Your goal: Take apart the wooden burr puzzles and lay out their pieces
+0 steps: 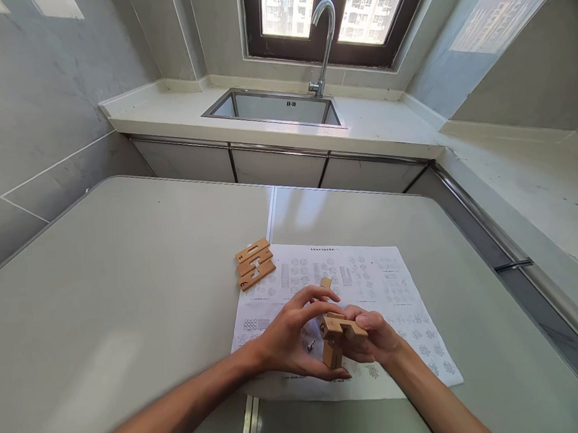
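We see a steel sink (285, 107) sunk into the far counter under a curved tap (324, 41); its basin shows only bare metal and a small overflow slot.

Our two forearms come in from the near edge and meet over a printed sheet (367, 283) that lies on the grey table (106, 298). The left hand (293, 336) is turned palm toward the right, fingers curled and fanned, its thumb low and fingertips arched over the top of a wooden puzzle assembly (338, 335). The right hand (373, 337) comes from the near right, fingers folded around the piece's right side.

Both hands are closed on this assembly of interlocked tan blocks, which is held just above the near middle of the sheet. The left fingers pinch its upper and left parts; the right fingers clasp a flat notched block that sticks out toward the right.

A stack of loose notched blocks (255, 263) lies on the table at the sheet's far left corner, well apart from the hands.
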